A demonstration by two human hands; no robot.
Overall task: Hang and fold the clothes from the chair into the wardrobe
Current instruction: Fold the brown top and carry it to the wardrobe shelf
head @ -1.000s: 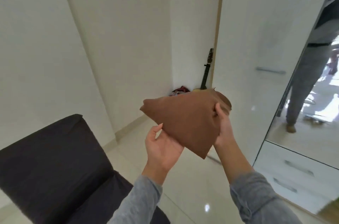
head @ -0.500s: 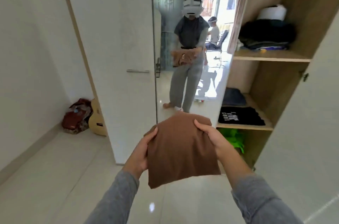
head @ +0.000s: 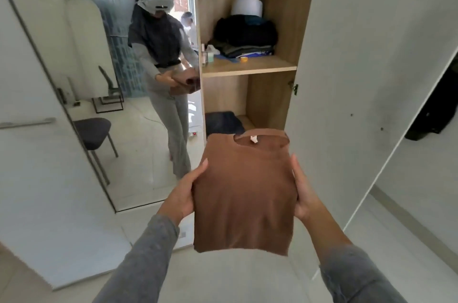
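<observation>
Head view | folded brown shirt point(head: 244, 191) held flat in mid-air before the open wardrobe point(head: 272, 17), collar toward the shelves | left grip point(head: 184, 197) clasps its left edge, right grip point(head: 303, 193) its right edge, thumbs on top | dark folded clothes point(head: 245, 35) stacked on upper shelf point(head: 247, 68) | mirror door point(head: 111, 79) at left

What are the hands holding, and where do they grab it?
A folded brown top, held by its two side edges: the left hand grips the left edge, the right hand the right edge.
</observation>
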